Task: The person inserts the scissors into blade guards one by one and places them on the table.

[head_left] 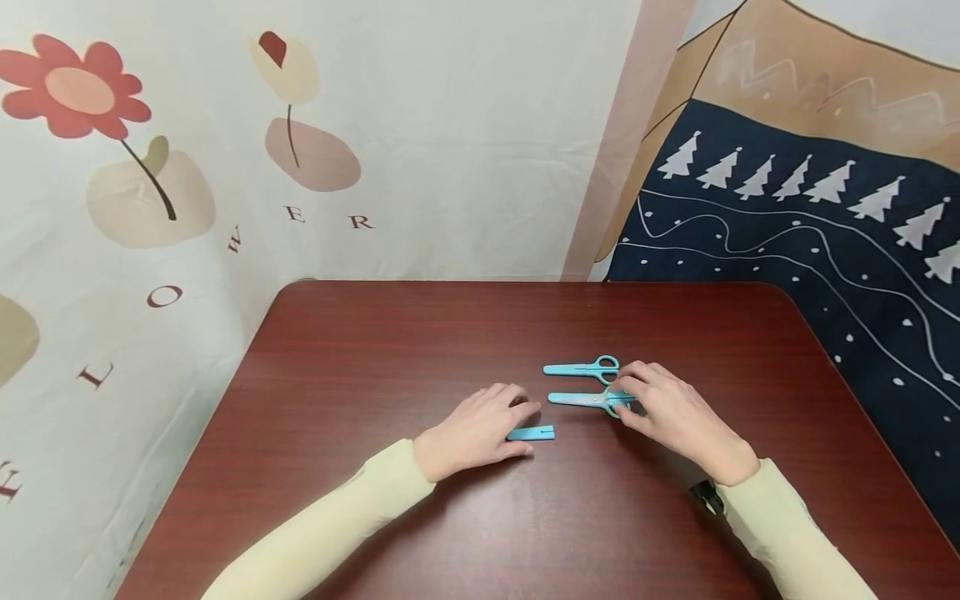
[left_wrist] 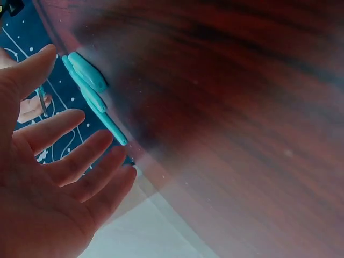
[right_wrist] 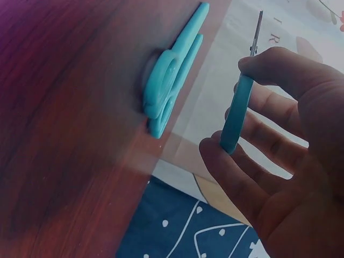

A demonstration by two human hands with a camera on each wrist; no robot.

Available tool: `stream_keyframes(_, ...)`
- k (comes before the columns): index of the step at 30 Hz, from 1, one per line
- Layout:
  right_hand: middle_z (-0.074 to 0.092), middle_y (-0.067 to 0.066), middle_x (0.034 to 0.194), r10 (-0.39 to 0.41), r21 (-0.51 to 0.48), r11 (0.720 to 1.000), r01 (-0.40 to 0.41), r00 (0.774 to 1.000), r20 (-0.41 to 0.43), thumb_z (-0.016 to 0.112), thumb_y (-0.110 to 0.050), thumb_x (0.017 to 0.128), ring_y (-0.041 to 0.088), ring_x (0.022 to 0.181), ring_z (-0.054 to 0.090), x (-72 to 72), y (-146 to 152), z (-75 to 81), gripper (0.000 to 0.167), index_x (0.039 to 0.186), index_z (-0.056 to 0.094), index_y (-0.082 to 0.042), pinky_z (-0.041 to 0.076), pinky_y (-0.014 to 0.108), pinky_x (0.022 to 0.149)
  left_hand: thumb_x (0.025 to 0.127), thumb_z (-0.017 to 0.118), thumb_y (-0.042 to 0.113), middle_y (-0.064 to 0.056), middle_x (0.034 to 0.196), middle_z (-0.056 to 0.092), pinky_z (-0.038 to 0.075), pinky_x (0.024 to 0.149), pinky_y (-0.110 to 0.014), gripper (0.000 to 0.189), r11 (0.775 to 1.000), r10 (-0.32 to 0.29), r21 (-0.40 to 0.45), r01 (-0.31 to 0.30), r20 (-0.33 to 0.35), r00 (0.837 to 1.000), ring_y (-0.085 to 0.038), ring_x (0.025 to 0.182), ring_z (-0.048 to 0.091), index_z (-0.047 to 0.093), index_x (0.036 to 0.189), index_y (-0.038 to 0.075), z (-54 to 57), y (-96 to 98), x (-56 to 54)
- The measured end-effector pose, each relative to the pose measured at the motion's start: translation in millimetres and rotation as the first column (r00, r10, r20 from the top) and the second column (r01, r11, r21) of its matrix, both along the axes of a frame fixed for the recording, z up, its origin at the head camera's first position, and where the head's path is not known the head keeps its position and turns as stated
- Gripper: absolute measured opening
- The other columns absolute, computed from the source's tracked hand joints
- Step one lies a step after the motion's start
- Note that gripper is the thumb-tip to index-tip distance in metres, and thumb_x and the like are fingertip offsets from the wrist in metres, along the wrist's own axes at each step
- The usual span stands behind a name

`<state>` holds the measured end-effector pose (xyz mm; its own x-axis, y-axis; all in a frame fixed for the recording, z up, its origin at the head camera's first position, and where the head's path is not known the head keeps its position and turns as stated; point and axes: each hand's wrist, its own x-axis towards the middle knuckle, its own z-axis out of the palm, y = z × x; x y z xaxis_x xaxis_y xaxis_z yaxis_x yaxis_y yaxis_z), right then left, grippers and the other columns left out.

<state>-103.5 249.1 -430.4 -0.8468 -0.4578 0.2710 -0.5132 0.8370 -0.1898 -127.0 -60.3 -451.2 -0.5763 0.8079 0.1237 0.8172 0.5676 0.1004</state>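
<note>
My right hand (head_left: 671, 412) pinches the light-blue handle of a pair of scissors (right_wrist: 236, 115) between thumb and fingers. Their thin metal blades are bare and point away from the palm. Close beneath them on the table lies a second pair of blue scissors (head_left: 562, 398), its blades in a blue sheath. A third sheathed pair of scissors (head_left: 573, 369) lies just behind, roughly parallel. My left hand (head_left: 476, 429) has its fingers loosely spread, palm facing a loose blue blade sheath (head_left: 536, 433) on the table. The sheath's slit end points right; its left end is hidden by the hand in the head view.
The reddish-brown wooden table (head_left: 360, 333) has rounded far corners. A pale cloth (head_left: 465, 150) with flowers and letters hangs behind it, and a navy cloth (head_left: 750, 225) with white trees hangs at the right. A black strap (head_left: 707, 497) shows at the right wrist.
</note>
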Motion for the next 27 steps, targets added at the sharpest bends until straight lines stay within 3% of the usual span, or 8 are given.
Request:
stream_keyframes(9, 0.063, 0.0, 0.105, -0.007, 0.007, 1.0, 0.007, 1.0, -0.014, 0.082, -0.02, 0.081, 0.015, 0.093, 0.057, 1.6, 5.1, -1.5, 0.02, 0.098, 0.074, -0.013, 0.056, 0.034, 0.073, 0.087, 0.075, 0.045, 0.004, 0.098, 0.057, 0.048, 0.073, -0.022, 0.037, 0.996, 0.01, -0.084, -0.009, 0.021, 1.0, -0.011, 0.082, 0.05, 0.07, 0.114, 0.02, -3.6, 7.5, -1.5)
stream_keyframes(15, 0.064, 0.0, 0.105, -0.005, -0.001, 1.0, 0.005, 1.0, -0.028, 0.082, -0.019, 0.08, 0.014, 0.092, 0.057, 2.2, 3.9, -2.4, 0.021, 0.098, 0.074, -0.013, 0.055, 0.034, 0.073, 0.086, 0.078, 0.034, 0.006, 0.081, 0.051, 0.046, 0.062, -0.019, 0.019, 0.999, -0.007, -0.049, 0.008, 0.022, 1.0, -0.008, 0.07, 0.048, 0.069, 0.09, 0.018, -3.0, 6.1, -0.7)
stream_keyframes(19, 0.063, -0.001, 0.105, 0.001, -0.002, 1.0, -0.001, 0.999, -0.036, 0.082, -0.019, 0.08, 0.014, 0.091, 0.058, 2.1, 2.1, -2.1, 0.02, 0.098, 0.073, -0.014, 0.055, 0.033, 0.073, 0.086, 0.078, 0.027, 0.005, 0.078, 0.051, 0.048, 0.062, -0.021, 0.017, 0.999, -0.016, -0.046, 0.015, -0.011, 1.0, -0.009, 0.069, 0.049, 0.065, 0.083, 0.017, -2.9, 2.6, 0.1)
stream_keyframes(27, 0.062, -0.002, 0.104, 0.014, -0.028, 0.999, -0.015, 1.0, -0.017, 0.081, -0.02, 0.081, 0.012, 0.089, 0.055, 3.4, -2.9, -2.1, 0.02, 0.098, 0.073, -0.015, 0.054, 0.032, 0.072, 0.089, 0.074, 0.019, 0.004, 0.078, 0.051, 0.047, 0.064, -0.02, 0.014, 0.999, -0.021, -0.047, 0.018, -0.072, 0.997, -0.011, 0.071, 0.048, 0.062, 0.082, 0.015, -0.7, -9.0, 1.5)
